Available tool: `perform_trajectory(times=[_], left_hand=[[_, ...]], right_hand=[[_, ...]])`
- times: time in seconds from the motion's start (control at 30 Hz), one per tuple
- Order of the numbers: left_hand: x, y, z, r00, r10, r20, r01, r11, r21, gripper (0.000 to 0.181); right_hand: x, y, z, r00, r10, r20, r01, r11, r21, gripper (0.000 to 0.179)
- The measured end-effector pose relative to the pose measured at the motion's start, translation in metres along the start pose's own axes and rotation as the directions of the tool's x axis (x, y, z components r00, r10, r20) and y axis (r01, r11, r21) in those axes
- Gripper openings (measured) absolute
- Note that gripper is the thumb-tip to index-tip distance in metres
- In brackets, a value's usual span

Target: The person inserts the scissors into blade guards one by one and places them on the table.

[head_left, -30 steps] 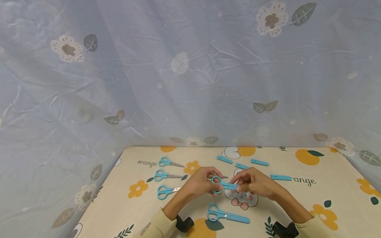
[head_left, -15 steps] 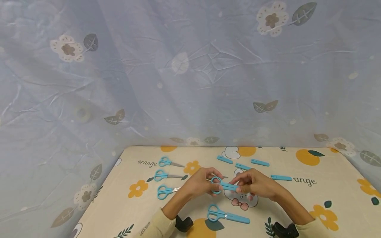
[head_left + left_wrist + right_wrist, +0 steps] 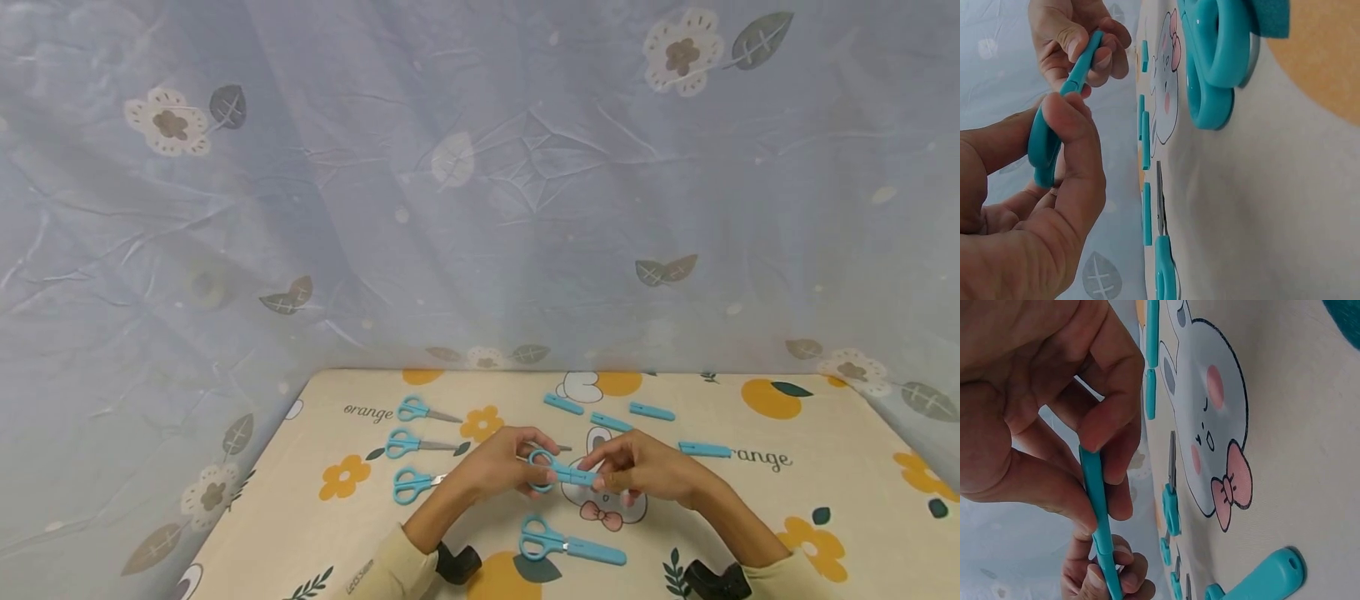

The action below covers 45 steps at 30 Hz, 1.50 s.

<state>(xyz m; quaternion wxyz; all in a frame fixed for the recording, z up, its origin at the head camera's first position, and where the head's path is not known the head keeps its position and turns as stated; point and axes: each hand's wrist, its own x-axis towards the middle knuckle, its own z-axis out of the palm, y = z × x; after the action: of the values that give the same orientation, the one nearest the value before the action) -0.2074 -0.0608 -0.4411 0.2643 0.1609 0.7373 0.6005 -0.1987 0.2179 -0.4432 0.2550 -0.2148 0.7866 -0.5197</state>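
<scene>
My left hand holds a pair of scissors by its blue handles, thumb and fingers pinching the loops. The blades sit inside a blue sheath, hidden from view. Fingers and thumb of my right hand pinch that sheath near its tip. The scissors are raised above the table, lying roughly level between both hands. Beyond my left hand, another pair of scissors lies on the cloth with its blades bare. Closer to me rests a sheathed pair of scissors.
On the left lie three bare-bladed scissors, the upper pair, the middle pair and the lower pair. Several loose blue sheaths are spread at the back right, one sheath farther right. A patterned cloth covers the table.
Both hands keep their hold on the sheathed scissors, nearly in place. The head view has shifted slightly; nothing on the table has moved.
</scene>
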Motion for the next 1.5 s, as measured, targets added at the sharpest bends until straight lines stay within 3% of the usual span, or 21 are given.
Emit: perform_trajectory(times=[0.3,0.5,0.83,1.5], left_hand=[[-0.0032,-0.0022,-0.002,1.0,-0.014,-0.014,0.015,0.999,0.031,0.035],[-0.0048,0.0014,-0.0039,0.999,-0.026,-0.025,0.029,0.992,0.122,0.034],[-0.0039,0.0001,-0.0055,0.997,0.028,-0.078,0.003,0.928,0.373,0.03],[-0.0089,-0.0002,-0.0084,0.997,0.027,-0.079,0.017,0.861,0.508,0.028]], right_hand=[[-0.0004,0.0035,0.0022,1.0,0.006,0.022,-0.005,1.0,-0.006,0.029],[-0.0014,0.0027,0.0003,1.0,0.002,0.027,-0.001,1.0,-0.019,0.027],[-0.0016,0.004,-0.0011,0.999,0.006,0.035,-0.005,1.0,-0.022,0.025],[-0.0027,0.006,0.0061,0.997,0.071,0.01,-0.071,0.997,-0.024,0.031]])
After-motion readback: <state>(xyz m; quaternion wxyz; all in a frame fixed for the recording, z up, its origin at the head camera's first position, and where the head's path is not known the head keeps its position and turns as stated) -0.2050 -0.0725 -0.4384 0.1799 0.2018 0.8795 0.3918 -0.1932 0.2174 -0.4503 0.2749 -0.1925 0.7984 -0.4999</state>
